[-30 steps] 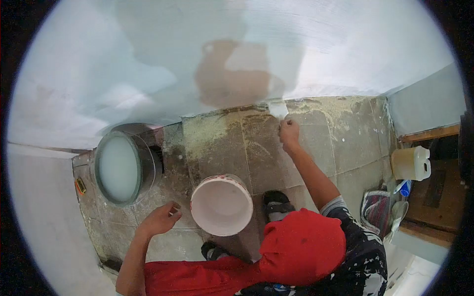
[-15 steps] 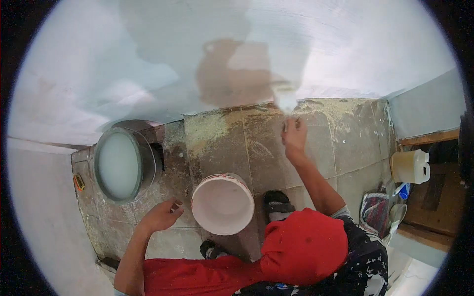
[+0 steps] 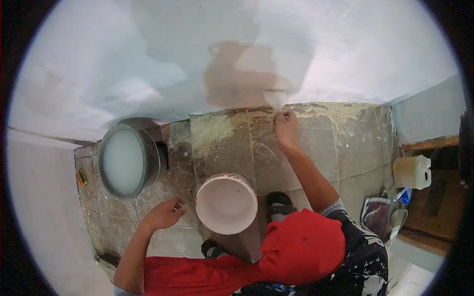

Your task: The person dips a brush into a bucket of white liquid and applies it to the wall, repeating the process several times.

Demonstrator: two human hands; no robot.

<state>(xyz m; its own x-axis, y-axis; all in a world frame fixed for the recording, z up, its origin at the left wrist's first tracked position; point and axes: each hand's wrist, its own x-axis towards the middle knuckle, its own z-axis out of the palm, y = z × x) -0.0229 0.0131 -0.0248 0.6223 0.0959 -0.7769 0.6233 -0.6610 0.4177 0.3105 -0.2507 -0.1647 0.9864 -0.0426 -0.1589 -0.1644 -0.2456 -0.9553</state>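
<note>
My right hand [image 3: 286, 129] is closed on the handle of a pale, flat brush [image 3: 275, 99], whose wide end is at the lower part of the white wall [image 3: 345, 59]. My left hand [image 3: 168, 213] hangs beside a white bucket [image 3: 227, 204], fingers apart and curled a little, holding nothing. The bucket stands on the tiled floor between my hands and looks whitish inside. To its left is a dark tub [image 3: 102, 163] filled with pale liquid.
A yellowish jug [image 3: 406, 172], a blue-and-white object [image 3: 406, 196] and a striped cloth [image 3: 376, 216] are at the right, near a brown box [image 3: 442, 197]. A small yellow-and-orange item [image 3: 81, 177] lies at the left wall. My feet are behind the bucket.
My right hand and the brush have moved a little left along the base of the wall. My left hand has barely moved, and the view has shifted slightly.
</note>
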